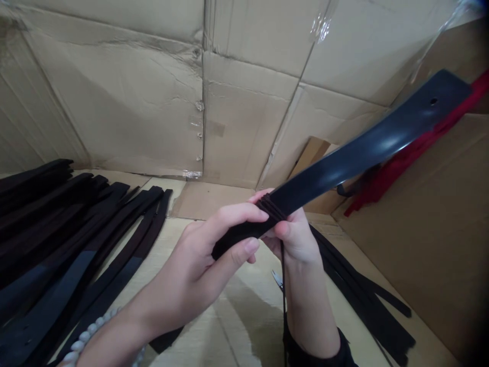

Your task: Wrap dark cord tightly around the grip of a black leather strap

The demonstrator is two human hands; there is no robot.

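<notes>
A long, flat, curved dark strip (pixel 355 153), glossy blue-black with a small hole near its far end, slants up to the right. Its lower part is covered in black material, and several turns of thin dark cord (pixel 272 206) wrap around it where the covering meets the glossy part. My left hand (pixel 208 255) is closed around the covered part, thumb and forefinger on either side. Just beyond, my right hand (pixel 300 234) grips the strip from beneath at the cord turns, its thumb by the cord. A loose length of cord hangs down beside my right wrist.
Many similar dark strips (pixel 80 255) lie piled on the left of the table. More black strips (pixel 362 295) lie at the right. Small metal blades (pixel 277 279), perhaps snips, show beside my right wrist. Cardboard walls (pixel 244 112) enclose the back; red cloth (pixel 397 163) hangs at the right.
</notes>
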